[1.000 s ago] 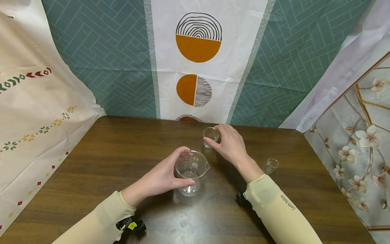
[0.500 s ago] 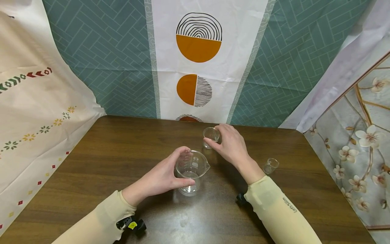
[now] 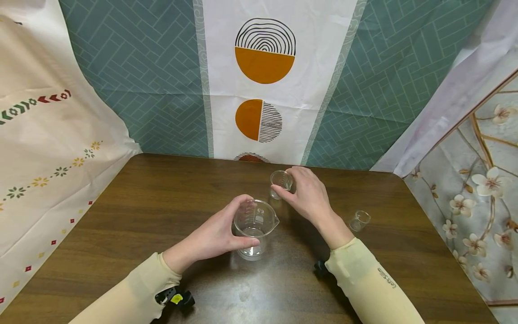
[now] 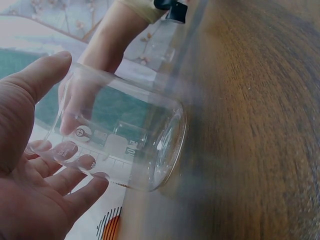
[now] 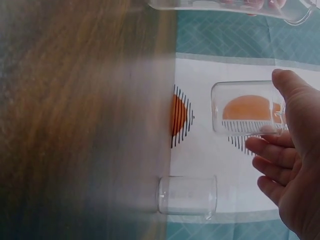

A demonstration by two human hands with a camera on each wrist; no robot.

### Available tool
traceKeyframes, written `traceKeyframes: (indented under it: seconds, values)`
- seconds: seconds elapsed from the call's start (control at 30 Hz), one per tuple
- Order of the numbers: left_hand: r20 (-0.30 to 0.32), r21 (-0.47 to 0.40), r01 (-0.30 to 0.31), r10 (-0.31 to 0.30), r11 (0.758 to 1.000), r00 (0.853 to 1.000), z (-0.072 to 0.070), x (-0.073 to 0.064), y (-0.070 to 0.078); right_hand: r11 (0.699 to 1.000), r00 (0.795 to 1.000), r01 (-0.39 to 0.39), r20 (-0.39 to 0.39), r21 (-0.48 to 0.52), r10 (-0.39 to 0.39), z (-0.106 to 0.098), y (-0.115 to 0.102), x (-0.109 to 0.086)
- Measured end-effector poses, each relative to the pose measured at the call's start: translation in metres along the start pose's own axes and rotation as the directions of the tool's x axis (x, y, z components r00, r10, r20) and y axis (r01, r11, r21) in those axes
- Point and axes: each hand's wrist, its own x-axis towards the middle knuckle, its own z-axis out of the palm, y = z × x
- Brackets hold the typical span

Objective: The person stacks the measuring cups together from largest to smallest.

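My left hand grips a large clear glass beaker with printed markings and a spout pointing right. In the left wrist view its thumb lies on one side and its fingers curl round the other. Farther back, my right hand holds a small clear beaker between thumb and fingers near the rim. The right wrist view shows that small beaker's base raised off the table. Another small beaker stands upright to the right of my right forearm, touched by neither hand. All three beakers look empty.
The brown wooden table ends at a green and white patterned cloth behind. A cream cloth hangs on the left and a floral one on the right. Black wrist cameras sit under both sleeves.
My right hand and its small beaker have shifted very slightly toward me. The left hand, the large beaker and the far-right small beaker have stayed in place.
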Motion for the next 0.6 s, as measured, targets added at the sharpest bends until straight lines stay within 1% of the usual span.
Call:
traceKeyframes:
  seconds: [0.6]
  values:
    - [-0.007,0.004,-0.014,0.014,1.0,1.0,0.0,0.0,0.0,1.0,1.0,-0.002,-0.007,0.031,0.002,-0.008,-0.007,-0.011]
